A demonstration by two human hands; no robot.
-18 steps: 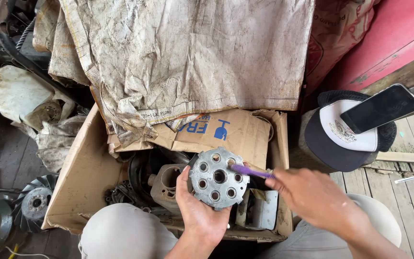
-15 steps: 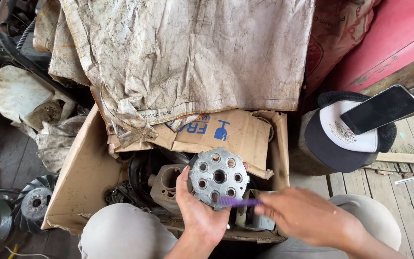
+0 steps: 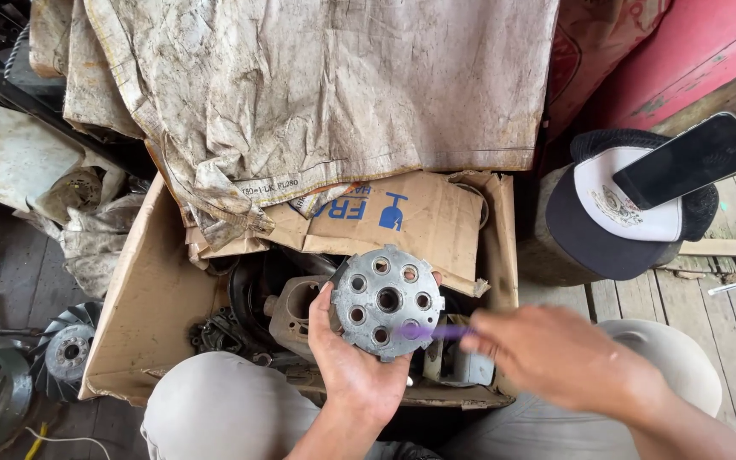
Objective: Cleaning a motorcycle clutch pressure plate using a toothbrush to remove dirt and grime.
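A holed disc (image 3: 385,300) is gripped by the left hand (image 3: 353,366) over the box (image 3: 142,315), while a purple tool (image 3: 434,331), pinched in the blurred right hand (image 3: 555,358), could slip off its face.

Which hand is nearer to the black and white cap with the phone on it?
The right hand. It is just below and left of the cap. The left hand is farther left, holding the round metal part.
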